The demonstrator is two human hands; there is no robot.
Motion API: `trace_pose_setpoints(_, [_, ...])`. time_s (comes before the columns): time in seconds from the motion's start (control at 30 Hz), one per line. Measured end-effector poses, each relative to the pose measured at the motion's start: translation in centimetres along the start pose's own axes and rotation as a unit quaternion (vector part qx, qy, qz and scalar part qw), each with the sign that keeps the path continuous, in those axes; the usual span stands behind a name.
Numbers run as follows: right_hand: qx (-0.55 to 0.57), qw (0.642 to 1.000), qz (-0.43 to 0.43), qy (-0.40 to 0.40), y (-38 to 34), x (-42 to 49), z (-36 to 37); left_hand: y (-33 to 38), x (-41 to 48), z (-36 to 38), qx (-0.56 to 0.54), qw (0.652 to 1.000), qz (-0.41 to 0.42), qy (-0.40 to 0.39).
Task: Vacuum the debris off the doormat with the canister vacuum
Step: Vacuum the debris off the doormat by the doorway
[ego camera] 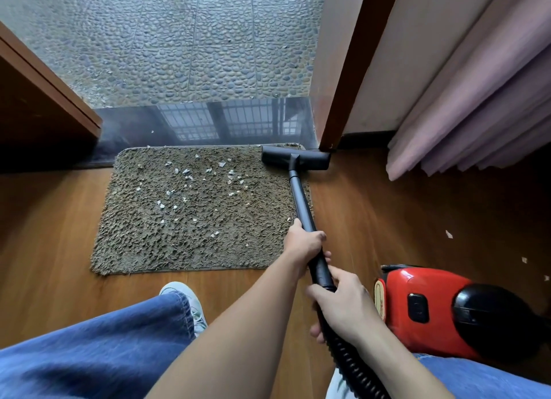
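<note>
Wooden floor (53, 219) at the doorway, mat down.
Shaggy brown doormat (190, 234) lies flat against the dark threshold (134, 124), with pale debris (185, 172) scattered mostly over its far half. Black floor head (295, 157) sits on the mat's far right corner, overhanging the boards. Red canister vacuum (423, 309) stands right of the mat, paper scraps (448, 234) near it.

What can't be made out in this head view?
Head view, all:
Black floor nozzle: underside hidden by its own body.
Red canister vacuum: far end cut by right edge.
Black ribbed hose: lower end cut by bottom edge.
Pale debris flecks on shaggy brown doormat: too small to identify.
</note>
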State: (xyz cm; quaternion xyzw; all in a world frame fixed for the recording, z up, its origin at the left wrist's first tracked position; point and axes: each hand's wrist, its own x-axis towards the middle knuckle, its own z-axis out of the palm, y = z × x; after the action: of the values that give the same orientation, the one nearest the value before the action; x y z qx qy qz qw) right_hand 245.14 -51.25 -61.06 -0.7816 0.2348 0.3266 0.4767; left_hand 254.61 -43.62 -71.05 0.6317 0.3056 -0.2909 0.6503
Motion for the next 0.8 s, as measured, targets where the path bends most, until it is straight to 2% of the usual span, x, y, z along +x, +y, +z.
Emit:
trace_pose_setpoints(0.33, [-0.005, 0.999, 0.019, -0.036, 3.2, -6.5, 3.4, -5.5, -6.0, -2.7, -0.012, 1.0, -0.018, 0.013])
trace_pose_setpoints(0.5, [-0.046, 0.999, 0.009, -0.006, 5.0, -8.3, 5.2, -8.4, -8.1, -3.7, -0.01, 0.999, -0.029, 0.028])
trace_pose_setpoints(0.8, [-0.023, 0.999, -0.03, -0.008, 2.2, -6.1, 4.8, -5.1, -5.6, -4.2, -0.024, 0.999, -0.013, 0.036])
